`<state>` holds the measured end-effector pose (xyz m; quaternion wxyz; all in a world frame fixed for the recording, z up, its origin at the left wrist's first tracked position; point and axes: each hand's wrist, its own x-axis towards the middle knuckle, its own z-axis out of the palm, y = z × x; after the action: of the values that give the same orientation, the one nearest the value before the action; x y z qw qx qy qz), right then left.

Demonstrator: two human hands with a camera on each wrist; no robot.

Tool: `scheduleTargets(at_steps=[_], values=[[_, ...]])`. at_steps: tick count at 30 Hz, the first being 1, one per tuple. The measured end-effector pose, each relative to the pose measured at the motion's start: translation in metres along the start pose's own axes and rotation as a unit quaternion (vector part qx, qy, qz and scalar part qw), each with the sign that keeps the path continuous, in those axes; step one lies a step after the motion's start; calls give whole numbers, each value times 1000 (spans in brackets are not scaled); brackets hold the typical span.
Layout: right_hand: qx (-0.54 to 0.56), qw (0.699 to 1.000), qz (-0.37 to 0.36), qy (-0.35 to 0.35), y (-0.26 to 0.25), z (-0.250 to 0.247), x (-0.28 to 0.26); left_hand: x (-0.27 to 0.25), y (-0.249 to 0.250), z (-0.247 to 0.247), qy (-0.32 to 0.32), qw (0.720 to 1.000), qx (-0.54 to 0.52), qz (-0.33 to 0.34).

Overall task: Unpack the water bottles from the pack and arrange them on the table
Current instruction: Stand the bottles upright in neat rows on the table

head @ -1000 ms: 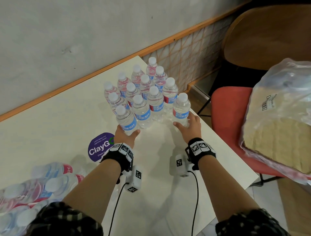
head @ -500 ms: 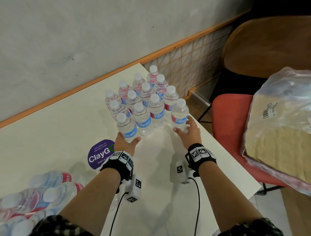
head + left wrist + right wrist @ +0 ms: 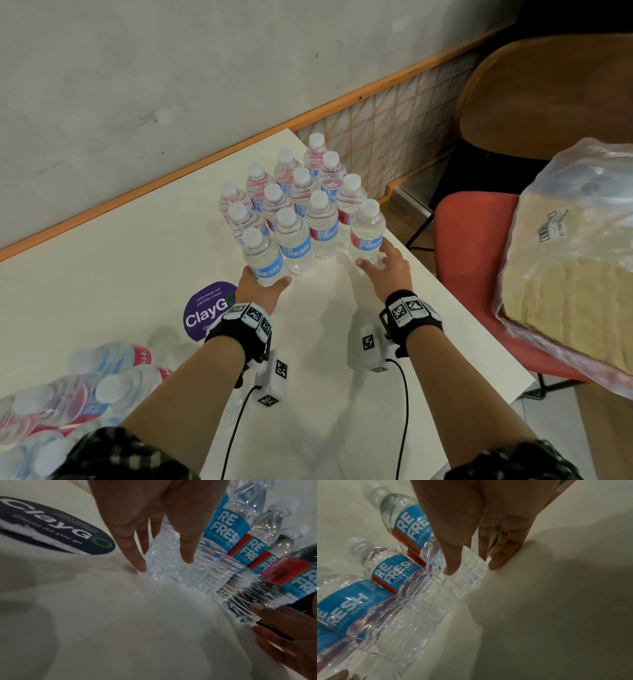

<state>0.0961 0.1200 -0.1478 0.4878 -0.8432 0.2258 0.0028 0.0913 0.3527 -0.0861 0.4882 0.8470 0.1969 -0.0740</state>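
Observation:
Several clear water bottles (image 3: 301, 195) with blue-and-red labels stand upright in tight rows on the white table (image 3: 102, 274). My left hand (image 3: 263, 286) grips the base of the front-left bottle (image 3: 262, 260) between thumb and fingers; the left wrist view shows that bottle (image 3: 163, 561) standing on the table. My right hand (image 3: 378, 265) holds the base of the front-right bottle (image 3: 366, 233), thumb on its front and fingers along its right side, as the right wrist view shows on the bottle (image 3: 467, 572). The plastic-wrapped pack (image 3: 68, 394) with more bottles lies at the lower left.
A purple round sticker (image 3: 209, 311) is on the table beside my left wrist. The table's right edge (image 3: 455, 301) runs close to my right hand. Past it stands a red chair (image 3: 479, 246) carrying a large plastic bag (image 3: 575, 257). A wall borders the far side.
Both hands have stayed on the bases of the two front bottles. The right-hand bottle has slid slightly left, closer to its row. The head view has shifted a little.

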Motion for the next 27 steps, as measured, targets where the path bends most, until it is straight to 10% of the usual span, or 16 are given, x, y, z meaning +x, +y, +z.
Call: scheduleTargets(at_steps=[9,14,27], values=[[-1,1000,18,-10,-10,-6,-8,20,-4,-5,-49,994,96,-33],[88,993,77,-6,-13,-14,-30,14,15,-20,-150,935,306,-101],[305,943,116,-68,-60,23,-164,-75,84,-120,-240,905,347,58]])
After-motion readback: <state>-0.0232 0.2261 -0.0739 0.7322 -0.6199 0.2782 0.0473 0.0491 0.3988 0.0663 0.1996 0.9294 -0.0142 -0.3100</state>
